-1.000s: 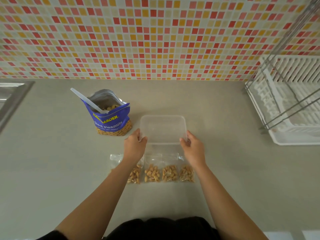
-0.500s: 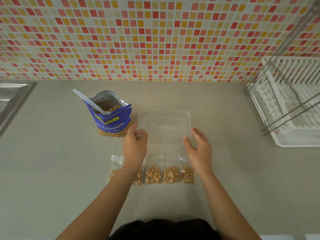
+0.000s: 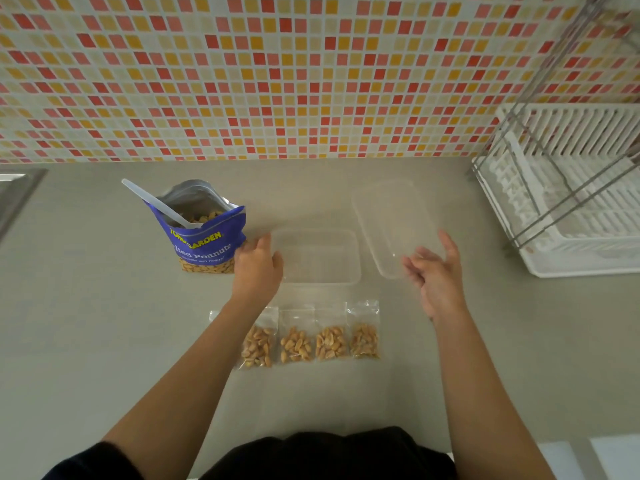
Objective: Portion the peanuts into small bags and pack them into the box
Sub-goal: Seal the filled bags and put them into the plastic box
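Note:
A clear plastic box (image 3: 320, 258) stands open on the counter, with nothing inside. Its clear lid (image 3: 388, 220) lies to the right, angled away. My left hand (image 3: 256, 268) rests against the box's left rim, thumb at the edge. Fingers loosely spread, my right hand (image 3: 438, 275) hovers over the lid's near end and grips nothing. Several small clear bags of peanuts (image 3: 311, 341) lie in a row in front of the box; my left forearm covers the leftmost. A blue peanut bag (image 3: 204, 244) stands open at the left with a white spoon (image 3: 156, 206) in it.
A white dish rack (image 3: 568, 202) with a metal frame fills the right side. A steel sink edge (image 3: 17, 192) shows at the far left. A tiled wall closes the back of the grey counter (image 3: 86, 323).
The lid came off the box and now lies to its right. My right hand moved right with it and has let go. My left hand stayed at the box's left edge.

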Demonstrator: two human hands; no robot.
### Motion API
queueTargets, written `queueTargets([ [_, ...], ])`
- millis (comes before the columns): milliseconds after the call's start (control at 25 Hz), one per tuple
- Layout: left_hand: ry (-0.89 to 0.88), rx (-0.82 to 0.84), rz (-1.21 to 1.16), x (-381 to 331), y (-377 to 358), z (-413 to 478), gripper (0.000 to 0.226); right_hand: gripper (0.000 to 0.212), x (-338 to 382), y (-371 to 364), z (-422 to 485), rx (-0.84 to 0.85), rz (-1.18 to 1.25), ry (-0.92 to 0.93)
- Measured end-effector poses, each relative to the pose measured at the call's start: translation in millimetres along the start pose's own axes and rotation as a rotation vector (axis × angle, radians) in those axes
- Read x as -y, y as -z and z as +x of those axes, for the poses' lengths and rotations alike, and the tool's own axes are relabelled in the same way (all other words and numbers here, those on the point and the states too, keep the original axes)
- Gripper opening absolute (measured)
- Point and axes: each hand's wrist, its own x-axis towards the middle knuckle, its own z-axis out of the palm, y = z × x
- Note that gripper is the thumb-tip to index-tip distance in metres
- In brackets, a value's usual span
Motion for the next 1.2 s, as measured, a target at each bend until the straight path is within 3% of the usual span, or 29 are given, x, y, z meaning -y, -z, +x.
queueTargets([
  [160, 0.106, 0.048, -0.038, 4.2, -4.5, -6.6, 0.032, 0.072, -30.7, 9.1, 15.5, -0.123, -0.084, 0.067],
  [520, 0.139, 0.003, -0.145, 8.0, -7.5, -6.5, 0.035, 0.074, -57.2, 17.2, 29.4, -0.229, -0.904, 0.211],
  [640, 0.12, -0.002, -0.157, 10.7, -4.5, -19.3, 0.037, 0.065, -52.8, 17.3, 16.6, -0.276, -1.133, 0.229],
  [760, 0.047, 0.02, -0.237, 23.9, -0.2, -47.5, 0.037, 0.045, -59.5, 13.9, -17.7, -0.053, -1.133, 0.415],
  [880, -0.008, -0.021, -0.157, 55.4, 5.7, -77.8, 0.03, 0.034, -73.2, 24.0, -53.6, 0.23, -1.126, 0.393],
  [1040, 0.212, 0.103, -0.025, 92.5, 11.0, -105.5, 0.034, 0.029, -89.1, 38.1, -73.0, 0.342, -1.202, 0.283],
  [1120, 0.271, 0.176, -0.101, 97.0, 11.1, -110.8, 0.039, 0.028, -92.4, 35.1, -74.1, 0.356, -1.188, 0.298],
  [1200, 0.311, 0.15, -0.211, 93.4, 11.8, -110.4, 0.037, 0.026, -91.1, 30.3, -72.4, 0.37, -1.159, 0.298],
])
